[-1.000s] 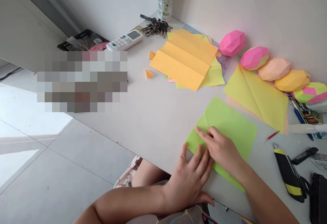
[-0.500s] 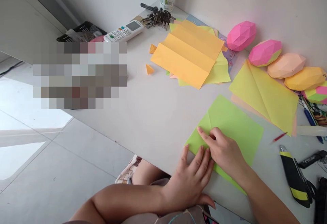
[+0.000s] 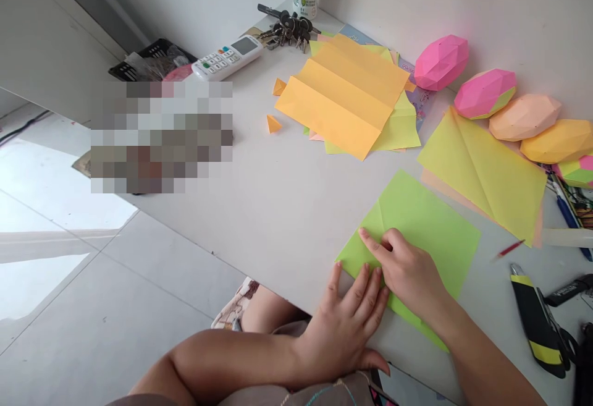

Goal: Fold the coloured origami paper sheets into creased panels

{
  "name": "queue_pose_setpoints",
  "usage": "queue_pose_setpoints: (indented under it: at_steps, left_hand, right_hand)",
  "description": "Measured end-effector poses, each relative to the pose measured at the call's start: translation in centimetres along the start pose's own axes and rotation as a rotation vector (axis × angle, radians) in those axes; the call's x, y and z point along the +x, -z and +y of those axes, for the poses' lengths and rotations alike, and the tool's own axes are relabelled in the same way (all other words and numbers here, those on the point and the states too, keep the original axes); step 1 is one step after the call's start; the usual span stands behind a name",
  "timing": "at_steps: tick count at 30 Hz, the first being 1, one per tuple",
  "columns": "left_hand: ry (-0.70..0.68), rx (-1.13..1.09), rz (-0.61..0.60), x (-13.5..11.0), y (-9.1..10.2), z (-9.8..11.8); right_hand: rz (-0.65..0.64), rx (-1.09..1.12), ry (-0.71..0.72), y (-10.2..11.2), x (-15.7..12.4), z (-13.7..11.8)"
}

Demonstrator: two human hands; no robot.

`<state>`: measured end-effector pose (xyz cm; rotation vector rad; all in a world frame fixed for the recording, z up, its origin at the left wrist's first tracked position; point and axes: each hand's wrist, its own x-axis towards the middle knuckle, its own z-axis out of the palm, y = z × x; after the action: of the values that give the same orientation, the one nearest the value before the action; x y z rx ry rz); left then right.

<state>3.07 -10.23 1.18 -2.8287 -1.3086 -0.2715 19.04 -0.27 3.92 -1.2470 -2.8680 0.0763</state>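
Note:
A square of green paper [image 3: 430, 220] lies on the table, a short crease near its upper left edge. My left hand [image 3: 345, 319] rests at the paper's lower left edge, fingers spread and fingertips on it. Over the paper is my right hand [image 3: 407, 267], its index finger stretched out and pressing near the left edge, the other fingers curled under and partly hidden. Nothing shows in either hand. To the right of the green sheet is a creased yellow sheet [image 3: 491, 177] on top of a peach one.
Orange pleated paper [image 3: 343, 94] tops a stack of coloured sheets. Faceted paper shapes, one a pink shape [image 3: 441, 62], line the wall. A utility knife [image 3: 535, 319] and a red pencil stub [image 3: 510, 249] lie at right. Keys [image 3: 291, 28] and a remote control [image 3: 227, 59] are farther back.
Both hands stay in nearly the same place on the green paper. The whole view has shifted slightly.

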Motion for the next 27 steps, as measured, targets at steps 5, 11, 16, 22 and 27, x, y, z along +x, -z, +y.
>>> queue_pose_setpoints:
  at_steps: [5,11,16,22,27]
  left_hand:
    - [-0.001,0.0,0.015,-0.09,-0.15,-0.04]
    - [-0.004,-0.019,0.025,-0.05,-0.18,-0.17]
    - [0.008,-0.035,0.004,0.01,-0.1,-0.12]
    - [0.004,-0.04,0.0,-0.04,-0.18,-0.03]
    - [0.006,-0.039,-0.005,0.06,-0.16,0.03]
  right_hand:
    - [0.018,-0.034,0.024,-0.19,-0.16,0.08]
    - [0.016,-0.013,0.009,-0.17,-0.22,0.0]
    - [0.001,-0.045,0.023,-0.05,-0.21,-0.11]
    - [0.014,-0.012,0.023,0.02,-0.25,-0.17]
    - [0.013,0.016,0.017,0.01,-0.24,-0.15]
